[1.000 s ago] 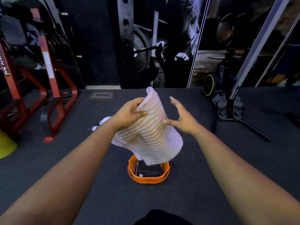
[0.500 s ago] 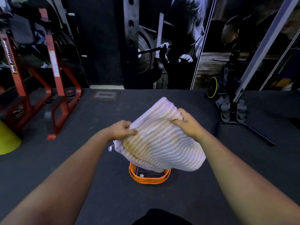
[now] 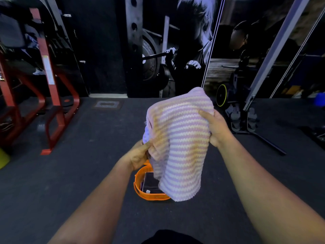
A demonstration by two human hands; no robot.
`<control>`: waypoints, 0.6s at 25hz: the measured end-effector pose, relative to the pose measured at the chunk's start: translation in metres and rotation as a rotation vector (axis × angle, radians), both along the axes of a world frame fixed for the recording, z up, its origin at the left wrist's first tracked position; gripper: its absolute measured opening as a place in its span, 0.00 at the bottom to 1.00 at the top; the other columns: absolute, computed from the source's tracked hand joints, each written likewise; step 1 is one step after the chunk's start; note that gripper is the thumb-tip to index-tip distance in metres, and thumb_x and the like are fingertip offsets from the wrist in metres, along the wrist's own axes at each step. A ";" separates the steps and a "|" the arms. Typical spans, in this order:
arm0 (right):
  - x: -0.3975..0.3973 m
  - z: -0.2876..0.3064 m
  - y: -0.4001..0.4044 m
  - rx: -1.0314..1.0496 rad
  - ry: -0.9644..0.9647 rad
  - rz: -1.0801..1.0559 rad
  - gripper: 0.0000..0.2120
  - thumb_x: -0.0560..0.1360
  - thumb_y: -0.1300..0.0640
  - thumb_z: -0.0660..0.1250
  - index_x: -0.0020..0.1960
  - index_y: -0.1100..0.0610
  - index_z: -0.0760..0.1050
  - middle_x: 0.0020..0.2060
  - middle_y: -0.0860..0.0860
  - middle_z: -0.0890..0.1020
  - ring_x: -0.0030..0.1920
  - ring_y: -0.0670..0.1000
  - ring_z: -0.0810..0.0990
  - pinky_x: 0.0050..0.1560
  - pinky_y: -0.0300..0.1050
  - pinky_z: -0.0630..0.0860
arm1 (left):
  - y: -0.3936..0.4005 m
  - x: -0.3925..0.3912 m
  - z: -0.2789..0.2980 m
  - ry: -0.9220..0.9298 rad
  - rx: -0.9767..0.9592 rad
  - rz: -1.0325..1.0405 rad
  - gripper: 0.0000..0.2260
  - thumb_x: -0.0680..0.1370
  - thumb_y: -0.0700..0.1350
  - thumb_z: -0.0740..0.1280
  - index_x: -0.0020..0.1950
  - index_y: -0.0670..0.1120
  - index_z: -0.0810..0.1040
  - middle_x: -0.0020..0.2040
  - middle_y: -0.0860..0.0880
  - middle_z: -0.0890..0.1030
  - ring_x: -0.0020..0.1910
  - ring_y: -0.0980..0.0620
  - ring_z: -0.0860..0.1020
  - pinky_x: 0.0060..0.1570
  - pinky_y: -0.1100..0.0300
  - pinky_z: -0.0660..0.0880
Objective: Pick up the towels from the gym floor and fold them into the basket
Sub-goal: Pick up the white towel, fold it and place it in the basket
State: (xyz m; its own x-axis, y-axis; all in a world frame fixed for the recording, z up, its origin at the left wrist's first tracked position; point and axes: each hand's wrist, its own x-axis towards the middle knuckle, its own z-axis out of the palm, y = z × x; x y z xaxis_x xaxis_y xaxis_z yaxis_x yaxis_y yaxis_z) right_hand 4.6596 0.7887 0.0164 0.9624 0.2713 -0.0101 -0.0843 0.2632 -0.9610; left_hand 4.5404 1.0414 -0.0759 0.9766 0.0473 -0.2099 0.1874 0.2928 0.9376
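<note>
We hold the striped towel (image 3: 179, 143) above the orange basket (image 3: 149, 196); our right hand (image 3: 216, 131) grips its 3 o'clock edge, our left hand (image 3: 139, 157) pinches 8 o'clock; soft, light, floppy, best taken by edges.

Dim, bluish gym light; the striped towel (image 3: 179, 138) catches most brightness, corners sink into shadow, wide-angle bending warps edges.
</note>
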 end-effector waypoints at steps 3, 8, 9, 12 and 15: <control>0.009 0.008 -0.025 -0.003 -0.011 -0.064 0.23 0.77 0.53 0.74 0.69 0.59 0.76 0.59 0.59 0.85 0.58 0.63 0.84 0.53 0.62 0.83 | 0.011 0.008 0.027 -0.038 -0.141 0.125 0.26 0.67 0.52 0.80 0.61 0.44 0.83 0.56 0.40 0.86 0.54 0.40 0.84 0.51 0.46 0.82; -0.015 -0.047 -0.067 -0.196 0.172 0.304 0.39 0.64 0.43 0.82 0.70 0.59 0.76 0.65 0.60 0.81 0.63 0.59 0.82 0.57 0.56 0.82 | 0.009 0.010 0.028 0.140 0.005 0.172 0.16 0.80 0.48 0.70 0.65 0.42 0.81 0.55 0.40 0.86 0.53 0.41 0.86 0.55 0.46 0.81; -0.020 -0.060 -0.068 -0.274 0.225 0.308 0.38 0.63 0.46 0.84 0.68 0.60 0.78 0.64 0.60 0.82 0.62 0.59 0.83 0.58 0.55 0.81 | 0.010 0.011 0.026 0.161 0.020 0.229 0.14 0.80 0.48 0.70 0.62 0.43 0.81 0.53 0.40 0.87 0.51 0.41 0.86 0.52 0.47 0.81; -0.015 -0.080 -0.059 -0.293 0.202 0.097 0.23 0.73 0.51 0.78 0.63 0.62 0.80 0.56 0.59 0.86 0.58 0.59 0.85 0.62 0.59 0.80 | 0.020 0.013 0.018 0.184 0.135 0.314 0.09 0.80 0.48 0.70 0.56 0.44 0.82 0.50 0.41 0.87 0.47 0.45 0.87 0.48 0.51 0.81; -0.010 -0.082 -0.042 -0.403 0.118 -0.120 0.26 0.70 0.47 0.81 0.59 0.61 0.77 0.53 0.58 0.86 0.51 0.57 0.87 0.56 0.62 0.83 | 0.029 0.019 0.009 0.214 0.336 0.371 0.09 0.79 0.47 0.72 0.52 0.41 0.82 0.48 0.41 0.86 0.41 0.47 0.85 0.42 0.56 0.80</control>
State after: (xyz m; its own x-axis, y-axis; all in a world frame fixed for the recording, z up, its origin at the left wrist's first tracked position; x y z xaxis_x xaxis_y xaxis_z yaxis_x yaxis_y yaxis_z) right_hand 4.6497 0.7466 -0.0655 0.9728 0.1095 -0.2042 -0.1915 -0.1163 -0.9746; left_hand 4.5590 1.0703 -0.0665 0.8185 0.4796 -0.3163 0.3256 0.0662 0.9432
